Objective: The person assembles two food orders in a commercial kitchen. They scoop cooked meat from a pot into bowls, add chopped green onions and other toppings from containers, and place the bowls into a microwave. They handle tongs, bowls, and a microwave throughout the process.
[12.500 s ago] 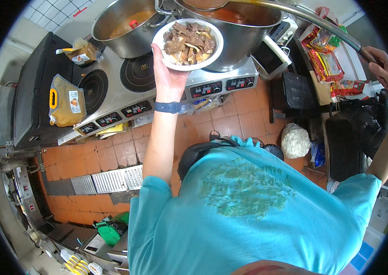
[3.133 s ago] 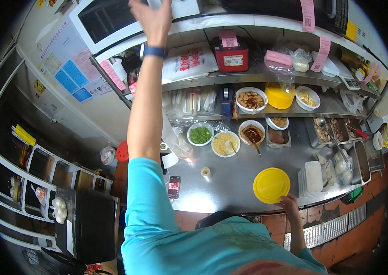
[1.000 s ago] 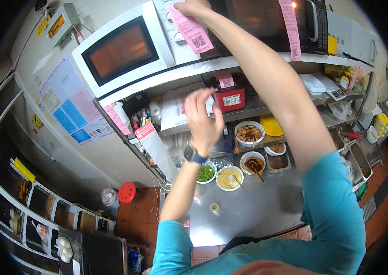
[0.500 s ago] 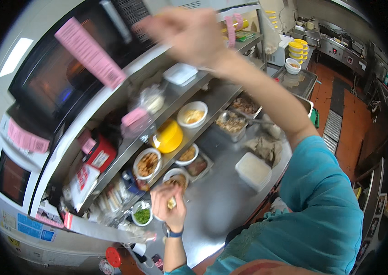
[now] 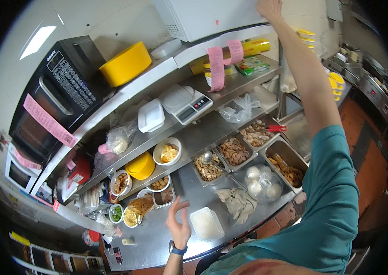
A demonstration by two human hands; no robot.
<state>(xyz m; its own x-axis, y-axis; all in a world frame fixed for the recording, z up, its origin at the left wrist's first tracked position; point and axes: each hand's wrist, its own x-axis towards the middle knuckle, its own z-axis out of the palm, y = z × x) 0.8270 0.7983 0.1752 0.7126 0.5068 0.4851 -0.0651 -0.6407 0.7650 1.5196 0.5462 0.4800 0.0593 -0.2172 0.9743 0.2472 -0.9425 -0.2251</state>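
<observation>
My right hand (image 5: 269, 9) is raised at the top edge, against the right corner of a white box-shaped appliance (image 5: 210, 17). Its fingers look curled; what they grip, if anything, is hidden. Low over the steel counter, my left hand (image 5: 179, 225) is open with nothing in it, fingers apart. Beside it on the right stands a lidded clear container (image 5: 206, 224) with white contents. Left of it are a bowl of yellow food (image 5: 132, 218) with a brown piece leaning over it, and a bowl of chopped greens (image 5: 116, 213).
Steel trays of cooked food (image 5: 235, 151) line the counter's right side, near a crumpled cloth (image 5: 237, 204) and a bag of white balls (image 5: 263, 183). On the shelves sit a scale (image 5: 187, 107), a white bowl (image 5: 167, 151) and a yellow tub (image 5: 140, 166). A black microwave (image 5: 58, 94) stands upper left.
My right arm has swung right and up to the white appliance. My left hand has moved away from the bowls, lower and slightly right, its fingers spreading. The view has shifted.
</observation>
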